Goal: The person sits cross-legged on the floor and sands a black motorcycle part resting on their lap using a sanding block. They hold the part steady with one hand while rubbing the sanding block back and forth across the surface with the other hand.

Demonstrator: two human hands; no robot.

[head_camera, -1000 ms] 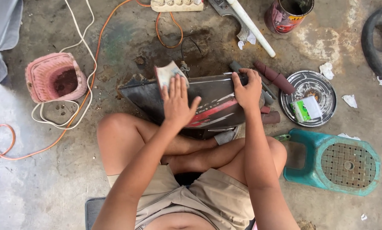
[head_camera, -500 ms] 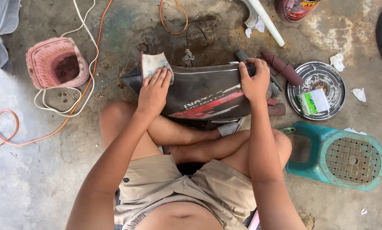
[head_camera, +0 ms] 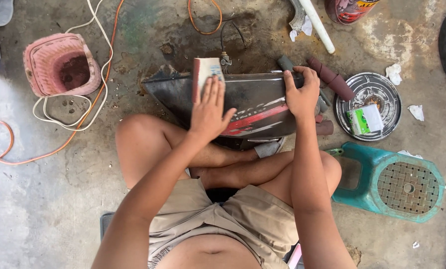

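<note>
A dark plastic motorcycle side panel [head_camera: 253,102] with a red and white stripe lies across my crossed legs. My left hand [head_camera: 209,109] presses a folded sheet of sandpaper [head_camera: 205,69] flat against the panel's upper left part, fingers spread over it. My right hand [head_camera: 302,92] grips the panel's upper right edge, thumb on the front face. The panel's lower edge is hidden behind my knees.
A pink plastic basket [head_camera: 58,62] sits at the left beside white and orange cables [head_camera: 78,107]. A round metal lid [head_camera: 367,105] with a green-white packet lies at the right. A teal plastic stool [head_camera: 397,182] lies tipped by my right knee. Rolled sandpaper [head_camera: 332,79], a white pipe [head_camera: 316,25].
My left hand has slid with the sandpaper from the panel's top left corner down and to the right across its face. My right hand stays on the right edge.
</note>
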